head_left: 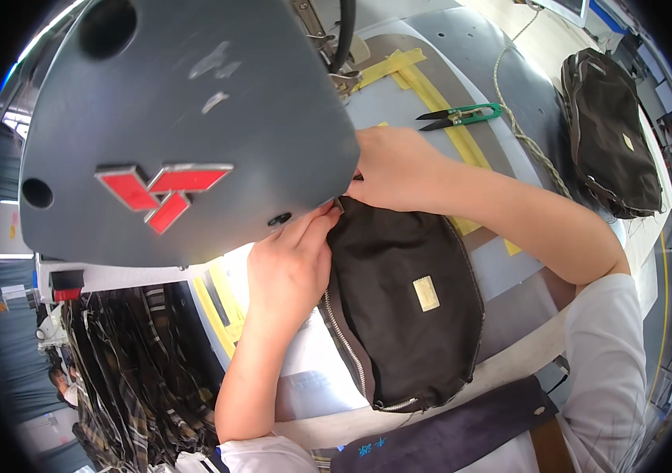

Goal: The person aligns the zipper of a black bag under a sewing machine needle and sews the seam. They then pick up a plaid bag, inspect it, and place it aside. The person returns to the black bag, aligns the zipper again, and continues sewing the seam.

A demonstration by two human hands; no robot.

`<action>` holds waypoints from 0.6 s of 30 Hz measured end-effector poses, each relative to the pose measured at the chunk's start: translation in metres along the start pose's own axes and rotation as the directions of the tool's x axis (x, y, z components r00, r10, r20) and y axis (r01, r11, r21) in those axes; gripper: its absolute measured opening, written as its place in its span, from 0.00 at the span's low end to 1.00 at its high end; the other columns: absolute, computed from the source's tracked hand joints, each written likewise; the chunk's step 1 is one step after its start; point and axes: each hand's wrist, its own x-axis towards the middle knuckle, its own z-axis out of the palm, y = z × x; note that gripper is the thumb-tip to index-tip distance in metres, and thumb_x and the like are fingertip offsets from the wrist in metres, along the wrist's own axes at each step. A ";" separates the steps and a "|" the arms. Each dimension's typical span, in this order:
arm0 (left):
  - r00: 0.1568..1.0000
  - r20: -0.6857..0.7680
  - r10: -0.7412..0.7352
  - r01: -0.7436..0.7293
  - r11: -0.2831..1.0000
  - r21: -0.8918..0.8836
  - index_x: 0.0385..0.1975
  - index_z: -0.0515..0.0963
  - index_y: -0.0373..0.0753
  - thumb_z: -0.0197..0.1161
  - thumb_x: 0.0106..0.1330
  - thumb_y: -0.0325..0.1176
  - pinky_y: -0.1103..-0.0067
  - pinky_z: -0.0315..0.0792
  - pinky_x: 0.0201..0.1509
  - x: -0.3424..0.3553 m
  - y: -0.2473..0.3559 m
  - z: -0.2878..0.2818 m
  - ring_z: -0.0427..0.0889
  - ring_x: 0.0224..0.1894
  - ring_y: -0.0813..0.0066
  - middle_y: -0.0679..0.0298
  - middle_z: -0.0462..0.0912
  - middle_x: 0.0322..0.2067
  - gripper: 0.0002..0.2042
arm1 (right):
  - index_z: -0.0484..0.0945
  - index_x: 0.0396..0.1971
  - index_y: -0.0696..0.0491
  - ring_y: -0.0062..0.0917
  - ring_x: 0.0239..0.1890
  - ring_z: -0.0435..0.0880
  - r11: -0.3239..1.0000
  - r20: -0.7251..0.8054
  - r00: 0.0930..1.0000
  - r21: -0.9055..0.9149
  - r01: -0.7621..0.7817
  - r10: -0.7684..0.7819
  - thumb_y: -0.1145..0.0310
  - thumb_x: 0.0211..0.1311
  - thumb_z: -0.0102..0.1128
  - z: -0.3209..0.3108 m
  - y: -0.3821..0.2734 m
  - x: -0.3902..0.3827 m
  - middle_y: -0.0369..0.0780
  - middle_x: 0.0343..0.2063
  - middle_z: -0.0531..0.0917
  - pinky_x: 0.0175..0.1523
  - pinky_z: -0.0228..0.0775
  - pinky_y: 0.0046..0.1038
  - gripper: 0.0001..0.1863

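A dark brown fabric pouch (pixel 387 315) lies below the sewing machine's grey head (pixel 257 142), with a zipper down its left side and a small cream label on its panel. My left hand (pixel 293 252) holds the pouch's upper left corner, its fingers bent and pressed together close to the machine. Across the upper end of the pouch reaches my right hand (pixel 399 169), with fingers curled onto the fabric edge. The machine head hides some of the right fingertips and the spot where the cloth meets the needle area.
Green-handled thread snips (pixel 462 116) lie right of the machine, near yellow tape strips (pixel 431 98) and a twisted cord (pixel 537 154). Another dark pouch (pixel 612 134) rests at the far right. Several plaid and dark fabric pieces (pixel 139 363) hang at the left.
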 end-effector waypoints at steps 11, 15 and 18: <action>1.000 0.004 0.021 -0.021 0.999 0.026 0.47 0.78 0.40 0.65 0.55 0.32 0.70 0.71 0.50 -0.004 0.000 0.001 0.77 0.45 0.63 0.63 0.78 0.44 0.18 | 0.77 0.23 0.55 0.35 0.36 0.78 0.944 -0.167 0.977 0.278 0.179 -0.136 0.66 0.48 0.64 0.014 0.020 0.001 0.40 0.31 0.79 0.41 0.71 0.35 0.08; 1.000 0.006 0.015 -0.015 1.000 0.017 0.47 0.78 0.40 0.65 0.55 0.31 0.69 0.71 0.49 -0.002 0.003 0.000 0.76 0.47 0.61 0.62 0.77 0.44 0.18 | 0.78 0.22 0.55 0.34 0.38 0.77 0.908 -0.150 0.969 0.346 0.237 -0.196 0.66 0.49 0.64 0.014 0.019 0.002 0.39 0.31 0.78 0.43 0.70 0.33 0.08; 1.000 0.001 0.012 -0.012 1.000 0.014 0.47 0.78 0.40 0.65 0.55 0.32 0.69 0.71 0.49 -0.003 0.003 0.001 0.76 0.47 0.61 0.62 0.77 0.44 0.18 | 0.78 0.22 0.55 0.34 0.41 0.76 0.947 -0.264 0.918 0.050 0.318 -0.295 0.68 0.51 0.61 0.014 0.018 0.001 0.39 0.33 0.77 0.46 0.70 0.33 0.06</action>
